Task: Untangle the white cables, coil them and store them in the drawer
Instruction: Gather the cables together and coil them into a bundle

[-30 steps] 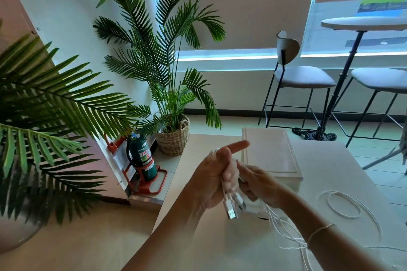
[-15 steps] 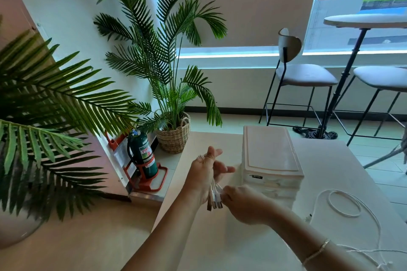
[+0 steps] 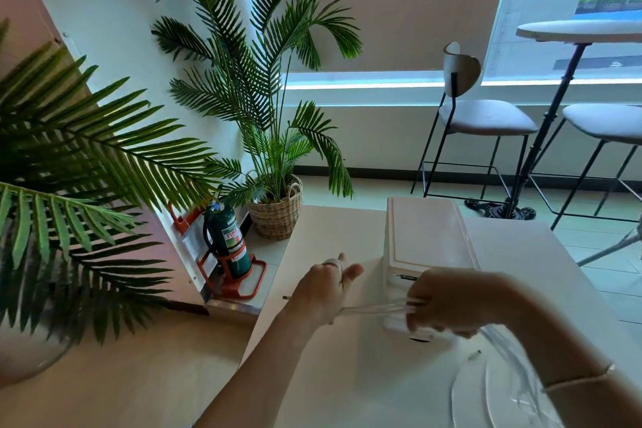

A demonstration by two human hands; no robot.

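Observation:
White cables (image 3: 375, 308) stretch taut between my two hands above the pale table (image 3: 326, 372). My left hand (image 3: 324, 288) holds one end, with white turns of cable wound round a finger. My right hand (image 3: 451, 302) grips the strands in front of the white drawer unit (image 3: 429, 240), which stands at the table's middle. More loose white cable (image 3: 503, 386) trails in blurred loops on the table under my right forearm. The drawer fronts are mostly hidden behind my right hand.
A potted palm in a wicker basket (image 3: 276, 212) and a green fire extinguisher (image 3: 227, 241) stand on the floor left of the table. Large palm fronds (image 3: 69, 167) fill the left. Chairs (image 3: 479, 122) and a round high table (image 3: 583, 31) stand behind.
My hands have moved apart, pulling the cables into a tight horizontal line. My right hand has shifted right, in front of the drawer unit. The dangling plugs no longer show.

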